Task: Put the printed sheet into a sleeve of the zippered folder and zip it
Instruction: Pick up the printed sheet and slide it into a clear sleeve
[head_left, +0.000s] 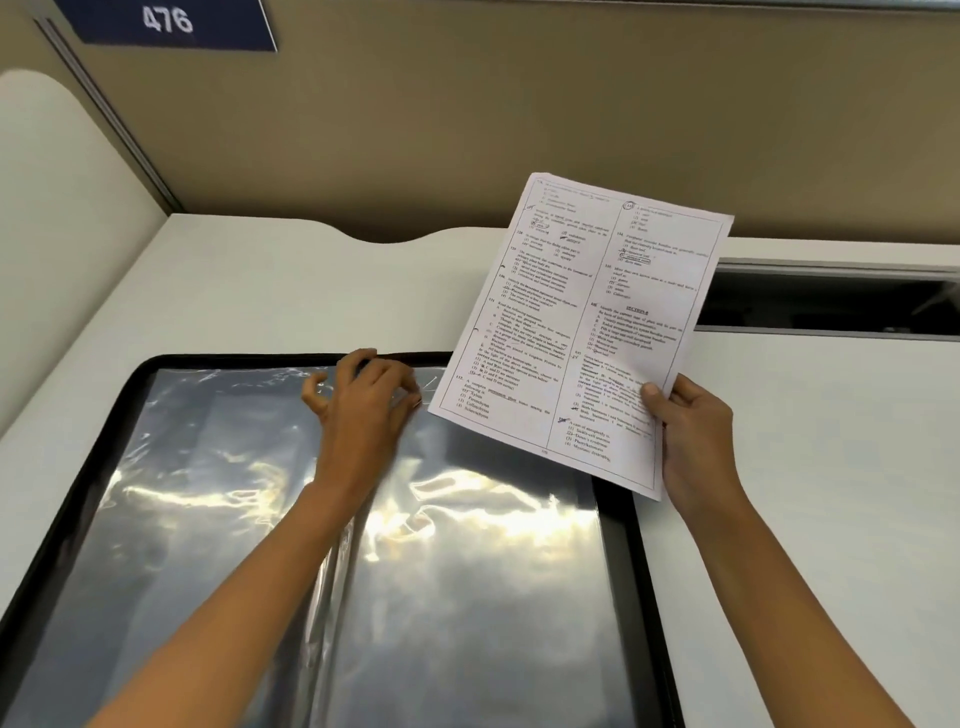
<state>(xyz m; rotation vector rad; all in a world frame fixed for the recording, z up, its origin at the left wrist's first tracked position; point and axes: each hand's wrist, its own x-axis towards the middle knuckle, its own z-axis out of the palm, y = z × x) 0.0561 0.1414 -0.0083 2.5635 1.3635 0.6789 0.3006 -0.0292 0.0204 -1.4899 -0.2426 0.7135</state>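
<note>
The zippered folder (641, 561) lies open on the white desk, black-edged, with shiny clear plastic sleeves (467, 571) spread across both halves. My left hand (363, 395) rests at the top edge of a sleeve near the folder's spine, fingertips pinching the plastic there. My right hand (691, 436) holds the printed sheet (582, 322) by its lower right corner, lifted and tilted above the folder's top right corner. The sheet carries two columns of printed text with pen marks.
The white desk (260, 291) runs to a beige partition wall behind. A dark open slot (831, 301) cuts into the desk at the right. A blue sign reading 476 (171, 23) hangs on the wall at the upper left.
</note>
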